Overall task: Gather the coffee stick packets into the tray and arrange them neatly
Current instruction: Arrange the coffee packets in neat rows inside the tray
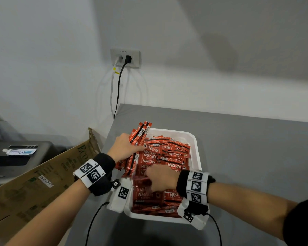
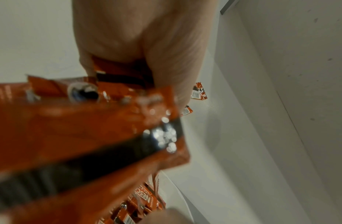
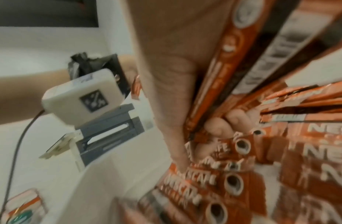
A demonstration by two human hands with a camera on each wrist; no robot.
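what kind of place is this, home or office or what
Probably an office pantry or supply corner, though I can't be sure. A tray heaped with bulk coffee stick packets sits on a plain grey counter, with a printer-like machine and a cardboard box alongside.

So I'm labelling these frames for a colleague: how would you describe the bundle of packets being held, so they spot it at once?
Find the white tray on the grey table. At its far left corner, the left hand grips a bundle of red packets. Unlike the packets lying flat in the tray, these stand on edge, fanned out over the rim.
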